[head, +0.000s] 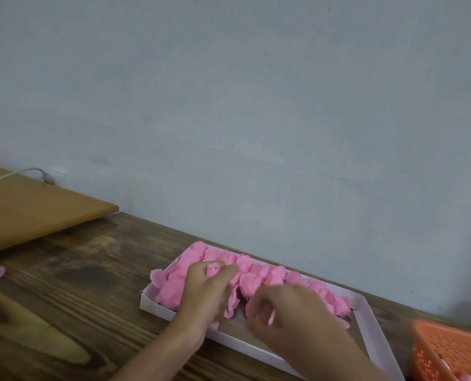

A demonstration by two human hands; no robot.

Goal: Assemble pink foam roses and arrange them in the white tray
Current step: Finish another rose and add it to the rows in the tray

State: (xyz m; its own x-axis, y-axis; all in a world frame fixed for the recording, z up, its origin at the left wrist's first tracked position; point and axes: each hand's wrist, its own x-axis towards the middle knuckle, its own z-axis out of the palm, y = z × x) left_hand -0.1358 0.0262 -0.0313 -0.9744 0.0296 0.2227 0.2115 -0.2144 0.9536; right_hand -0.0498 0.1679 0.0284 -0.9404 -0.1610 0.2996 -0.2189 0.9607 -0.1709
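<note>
Orange basket (454, 350) (partly cropped) beside white tray (154, 305).

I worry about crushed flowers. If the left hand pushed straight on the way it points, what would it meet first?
Most likely the pink foam roses packed in the white tray, just past the left hand and its gripped bud; the wall lies beyond. Depth is unclear.

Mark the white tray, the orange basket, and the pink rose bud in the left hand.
white tray (369, 325), head view, bare right rim.
orange basket (448, 350), head view, perforated side wall.
pink rose bud (211, 270), head view, its top, pinched by the left hand (209, 295).
</note>
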